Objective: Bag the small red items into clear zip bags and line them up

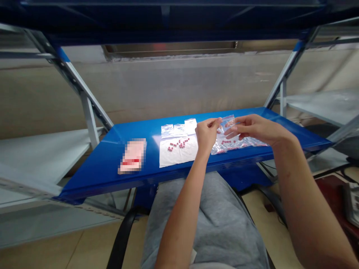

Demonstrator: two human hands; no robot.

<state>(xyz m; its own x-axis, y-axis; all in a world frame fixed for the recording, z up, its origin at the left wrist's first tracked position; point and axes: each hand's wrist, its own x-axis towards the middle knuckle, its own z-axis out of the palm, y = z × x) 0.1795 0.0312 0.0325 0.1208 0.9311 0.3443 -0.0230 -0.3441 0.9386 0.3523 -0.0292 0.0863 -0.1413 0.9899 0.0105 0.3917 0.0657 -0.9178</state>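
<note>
Zip bag (227,120) of small red pieces (229,123) pinched between left hand (206,134) and right hand (254,129).

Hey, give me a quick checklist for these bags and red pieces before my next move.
Grip: left hand and right hand both pinching the small zip bag: ok.
Red pieces inside that bag: ok, visible through the plastic.
Bag's seal closed: cannot tell.
Loose red pieces lying on the white sheet: ok.
Clear bags lying flat at the sheet's far edge: ok.
Contents of the blurred packet on the blue shelf: cannot tell.
</note>
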